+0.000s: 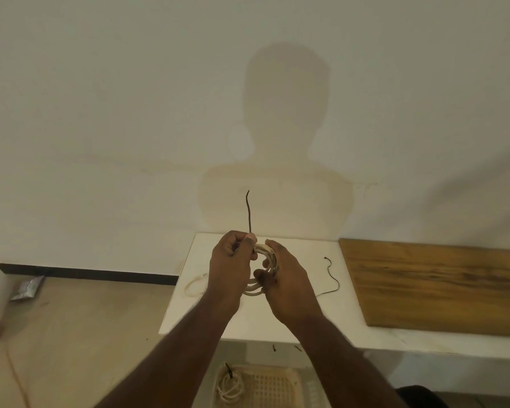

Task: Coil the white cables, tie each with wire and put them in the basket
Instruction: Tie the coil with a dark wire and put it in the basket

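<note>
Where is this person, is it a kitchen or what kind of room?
Probably not a kitchen. It looks like a plain indoor workroom: a bare wall, a white table with a wooden board on it, and a basket on the floor below. The hands hold a coiled cable.

A white table (248, 322) stands against the wall, and a wooden board (436, 285) lies flat on its right part. On the bare white top a loose white cable (193, 285) lies near the left edge, and a thin dark wire (331, 275) curls between the middle and the board. Below, on the floor (71, 334), sits a basket (280, 384) with a tied coil (230, 387) inside.
</note>
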